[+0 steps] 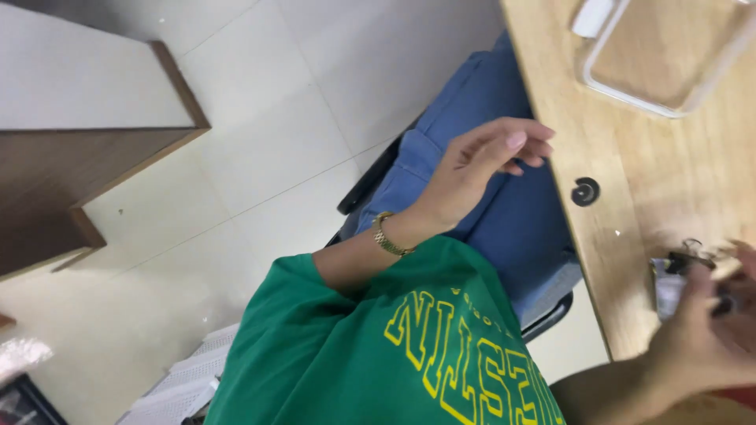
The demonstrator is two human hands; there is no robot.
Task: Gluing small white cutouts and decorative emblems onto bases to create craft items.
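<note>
Over the lap, left hand [480, 161], fingers curled.

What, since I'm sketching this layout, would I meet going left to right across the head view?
Brown wooden cabinet → gold bracelet → left hand → black ring in the desk → right hand, blurred at the desk edge.

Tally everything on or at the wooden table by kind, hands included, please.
Hands: 2, the left hand over the lap, the right hand at the clip
Clear white-rimmed tray: 1
Black ring: 1
Black binder clip: 1 that can be made out, blurred
Total: 5
</note>
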